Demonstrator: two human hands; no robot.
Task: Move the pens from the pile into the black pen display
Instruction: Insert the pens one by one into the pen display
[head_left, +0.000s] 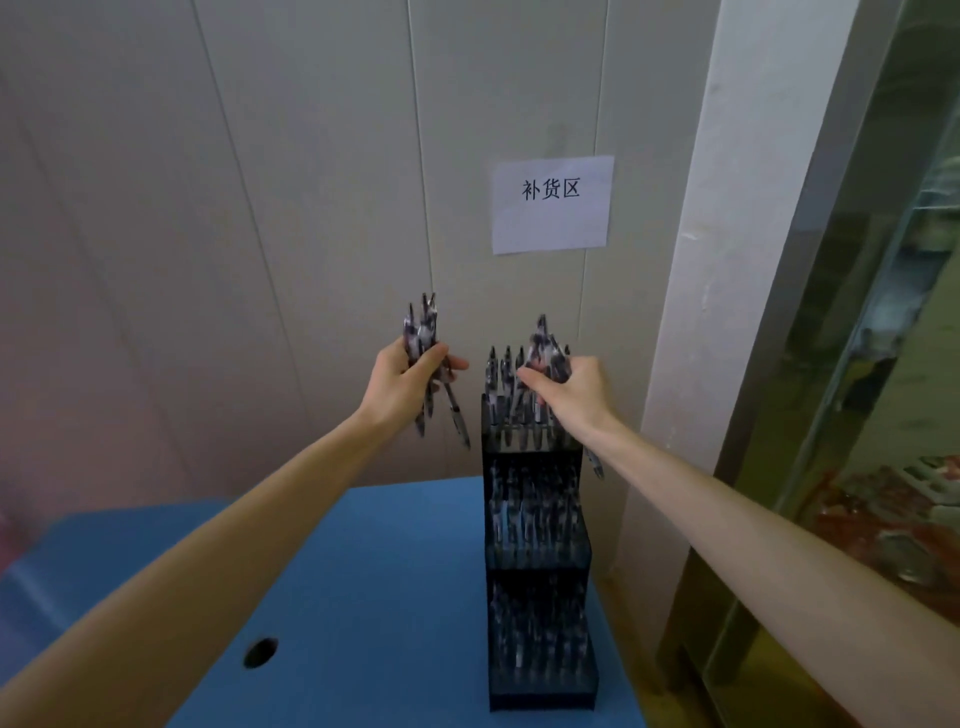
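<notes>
Left hand was curled round a bundle of pens, held roughly upright, long axes near vertical, lower ends splaying out below the fist toward the rack. Pens were slim, with a black-and-white mottled print; which end was up was too blurred to call. Right hand gripped a second bunch of pens right over the top tier of the black pen display, also near upright; one pen hung below the wrist beside the rack's right edge. Display was a dark, translucent plastic stepped rack with three tiers, standing upright on the blue matte counter near its right edge. All tiers held pens standing vertically in rows. Counter had a round hole near the front left. White paper sign with printed characters was stuck on the grey panelled wall above the rack.
</notes>
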